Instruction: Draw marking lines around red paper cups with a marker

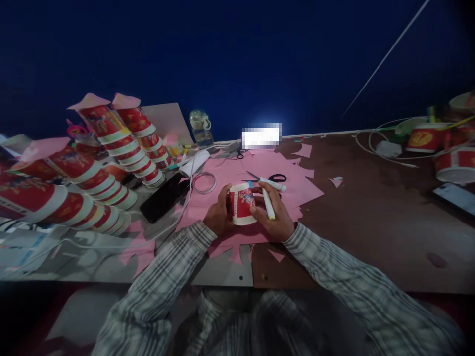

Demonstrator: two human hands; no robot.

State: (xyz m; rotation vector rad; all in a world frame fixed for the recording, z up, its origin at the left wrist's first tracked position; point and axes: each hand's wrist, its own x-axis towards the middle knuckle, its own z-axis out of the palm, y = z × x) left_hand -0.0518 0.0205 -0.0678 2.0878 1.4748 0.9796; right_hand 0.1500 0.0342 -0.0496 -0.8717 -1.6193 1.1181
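Note:
A small red-and-white paper cup (243,202) with a printed pattern is held above pink paper. My left hand (219,210) is closed around its left side. In my right hand (276,212) a white marker-like tube (267,203) with a yellowish end is gripped, while the thumb presses against the cup's right side. A second white tube (275,185) shows just beyond the right fingers; whether the hand touches it I cannot tell. Scissors (277,178) with black handles lie open behind the cup. Under both hands spreads the pink paper (230,170).
Leaning stacks of red paper cups (122,143), several with pink paper tops, fill the left. A black phone (163,200), a roll of tape (204,183) and a white cable (185,202) lie nearer. A bottle (201,128) stands behind. More cups (426,138) and another phone (456,200) are right.

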